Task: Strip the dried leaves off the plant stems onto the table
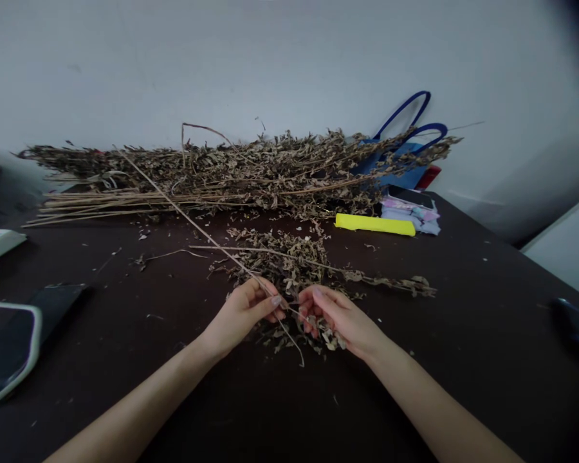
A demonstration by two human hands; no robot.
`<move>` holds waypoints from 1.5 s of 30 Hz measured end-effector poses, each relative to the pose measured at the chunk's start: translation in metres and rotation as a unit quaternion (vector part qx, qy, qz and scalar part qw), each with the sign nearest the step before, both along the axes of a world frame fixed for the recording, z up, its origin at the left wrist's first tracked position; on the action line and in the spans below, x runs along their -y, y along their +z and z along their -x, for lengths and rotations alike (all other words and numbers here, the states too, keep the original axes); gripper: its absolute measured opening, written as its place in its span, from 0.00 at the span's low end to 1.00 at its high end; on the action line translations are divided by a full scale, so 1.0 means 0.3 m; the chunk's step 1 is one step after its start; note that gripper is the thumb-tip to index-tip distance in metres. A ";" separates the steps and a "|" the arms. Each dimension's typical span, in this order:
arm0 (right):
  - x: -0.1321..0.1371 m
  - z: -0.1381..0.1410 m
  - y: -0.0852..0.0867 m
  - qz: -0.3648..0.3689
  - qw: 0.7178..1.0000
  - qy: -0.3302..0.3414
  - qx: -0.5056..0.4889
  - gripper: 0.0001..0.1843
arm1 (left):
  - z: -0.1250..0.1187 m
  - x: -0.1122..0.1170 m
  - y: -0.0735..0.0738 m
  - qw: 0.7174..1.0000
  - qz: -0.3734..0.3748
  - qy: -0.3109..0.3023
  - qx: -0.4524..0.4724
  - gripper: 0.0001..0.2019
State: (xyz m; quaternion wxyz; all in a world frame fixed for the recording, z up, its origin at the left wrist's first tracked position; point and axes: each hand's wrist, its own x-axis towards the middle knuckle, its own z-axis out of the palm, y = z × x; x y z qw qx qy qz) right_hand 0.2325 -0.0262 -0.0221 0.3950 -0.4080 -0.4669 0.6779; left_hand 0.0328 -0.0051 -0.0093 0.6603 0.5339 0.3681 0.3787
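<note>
My left hand (241, 315) pinches a long, thin dried stem (174, 204) between thumb and fingers. The stem slants from the far left down past the hand, ending in a hooked tip. Close by on the right, my right hand (342, 316) is closed with curled fingers around dried leaves (332, 335), some poking out beneath. A side twig runs between the two hands. Just beyond them lies a loose heap of dried leaves (289, 257), with another leafy stalk (395, 284) across it. More crumbled leaves are under the hands on the dark table (212, 411).
A large bundle of dried stalks (251, 173) lies along the wall. At its right end are a blue bag (410, 168), a yellow tube-like object (375, 224) and a phone (410, 197) on a folded cloth (427, 224). A white-rimmed object (35, 334) sits at left.
</note>
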 end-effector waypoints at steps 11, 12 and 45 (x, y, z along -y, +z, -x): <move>0.010 0.005 0.009 -0.071 0.991 0.034 0.109 0.13 | -0.001 0.001 0.005 0.999 -0.014 -0.006 -0.030 0.08; 0.011 0.007 0.007 -0.070 0.990 0.033 0.115 0.13 | -0.002 0.002 0.004 0.999 -0.015 -0.009 -0.032 0.08; 0.023 0.023 0.015 -0.079 0.983 -0.042 0.158 0.08 | -0.003 0.009 -0.003 0.998 -0.037 -0.049 -0.035 0.06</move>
